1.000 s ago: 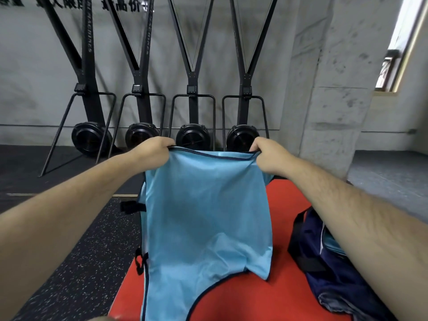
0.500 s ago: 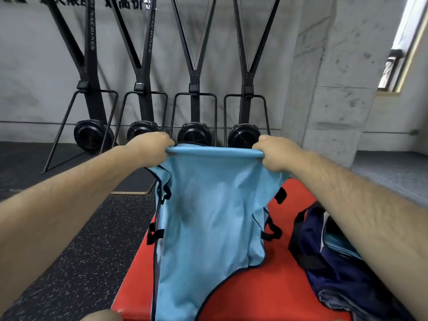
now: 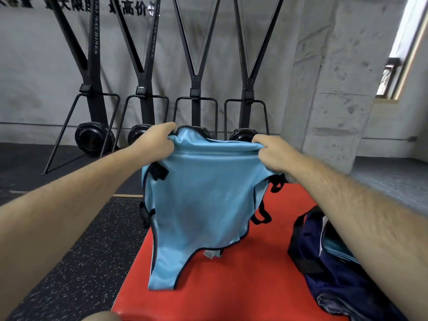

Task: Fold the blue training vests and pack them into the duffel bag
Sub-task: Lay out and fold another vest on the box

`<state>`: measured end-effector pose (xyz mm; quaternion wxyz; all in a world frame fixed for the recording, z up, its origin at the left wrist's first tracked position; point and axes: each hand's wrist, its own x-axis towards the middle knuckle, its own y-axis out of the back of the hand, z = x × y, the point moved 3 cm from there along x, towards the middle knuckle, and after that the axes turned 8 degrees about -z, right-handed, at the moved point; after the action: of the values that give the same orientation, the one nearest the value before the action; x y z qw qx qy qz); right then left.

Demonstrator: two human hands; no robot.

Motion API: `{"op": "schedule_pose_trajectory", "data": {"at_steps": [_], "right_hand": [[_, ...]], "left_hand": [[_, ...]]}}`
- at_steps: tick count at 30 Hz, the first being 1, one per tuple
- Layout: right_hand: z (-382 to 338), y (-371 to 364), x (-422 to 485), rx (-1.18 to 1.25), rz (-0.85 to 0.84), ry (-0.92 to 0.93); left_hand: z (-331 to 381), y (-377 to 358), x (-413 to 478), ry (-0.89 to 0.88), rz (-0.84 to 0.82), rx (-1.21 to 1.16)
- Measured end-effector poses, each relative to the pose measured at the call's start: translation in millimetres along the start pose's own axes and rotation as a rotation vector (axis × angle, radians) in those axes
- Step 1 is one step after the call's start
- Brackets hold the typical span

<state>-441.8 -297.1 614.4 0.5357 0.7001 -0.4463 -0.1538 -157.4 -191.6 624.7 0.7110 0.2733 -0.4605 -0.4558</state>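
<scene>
Thin light-blue mesh training vest (image 3: pixel 203 205), dark piping, black elastic side straps (image 3: pixel 159 173), hangs in the air btwn both hands, held up by its top edge. Its lower end drops toward the red padded mat (image 3: pixel 254 286) below the hands; can't tell if it touches.

Left hand (image 3: pixel 157 142) clamps one top corner in curled fingers, right hand (image 3: pixel 273 154) clamps the other. Hands are apart, w/ the top edge stretched btwn them and bunched at each grip.

Fabric looks v. light, soft and floppy, prob. a bit slick. It likely won't keep a crease by itself, so it should be laid flat on the mat & pressed. Best hold is the piped hems/corners, not the dangling straps, which could snag.

Below the right forearm, an open navy-blue fabric duffel bag (image 3: pixel 324 274) sits on the mat, w/ more light-blue cloth (image 3: pixel 333 247) inside, prob. a packed vest. Under the left forearm is black speckled rubber floor (image 3: pixel 81 262).

Beyond the hands, four black upright exercise machines (image 3: pixel 195 107) stand against a grey wall (image 3: pixel 34 77). A concrete pillar (image 3: pixel 335 112) stands beyond the right hand.
</scene>
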Motion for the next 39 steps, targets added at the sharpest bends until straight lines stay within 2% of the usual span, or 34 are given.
{"op": "schedule_pose_trajectory", "data": {"at_steps": [2,6,8,11,14,18,21,24,28,32,34,39], "right_hand": [[-3.9,7.6,-5.3,-0.092,-0.017,0.035],[-12.1,18.2,-14.3,-0.492,-0.119,0.099],[-9.8,18.5,-12.1,-0.554,-0.152,0.094],[-6.7,18.5,-16.0,-0.523,-0.169,0.085],[-7.3,18.5,-21.8,-0.464,-0.127,0.080],[-11.2,19.5,-32.6,-0.193,-0.053,-0.002],[-15.9,23.2,-44.4,-0.002,-0.035,0.039],[-17.9,28.6,-57.7,0.063,-0.042,0.089],[-16.7,40.7,-73.3,0.225,-0.042,0.106],[-17.8,52.6,-81.9,0.323,-0.180,0.140],[-17.3,53.3,-81.7,0.297,-0.217,0.130],[2.0,30.7,-48.9,-0.052,-0.284,-0.059]], "left_hand": [[8.7,7.7,-9.4,-0.023,-0.035,0.068],[13.0,12.8,-13.1,-0.089,-0.238,0.665],[3.3,9.8,-10.0,-0.095,-0.315,0.740],[-9.0,9.2,-11.2,-0.081,-0.362,0.636],[-13.1,13.3,-16.0,-0.088,-0.329,0.602],[-11.3,21.7,-23.9,-0.009,-0.225,0.539],[-5.9,30.6,-32.6,0.011,-0.189,0.413],[-5.2,40.1,-46.5,-0.056,-0.184,0.359],[3.3,49.8,-67.0,-0.243,-0.200,0.239],[2.6,49.7,-68.1,-0.237,-0.214,0.222],[1.8,43.0,-64.5,-0.224,-0.239,0.270],[-5.1,11.0,-41.5,-0.209,-0.321,0.369]]}}
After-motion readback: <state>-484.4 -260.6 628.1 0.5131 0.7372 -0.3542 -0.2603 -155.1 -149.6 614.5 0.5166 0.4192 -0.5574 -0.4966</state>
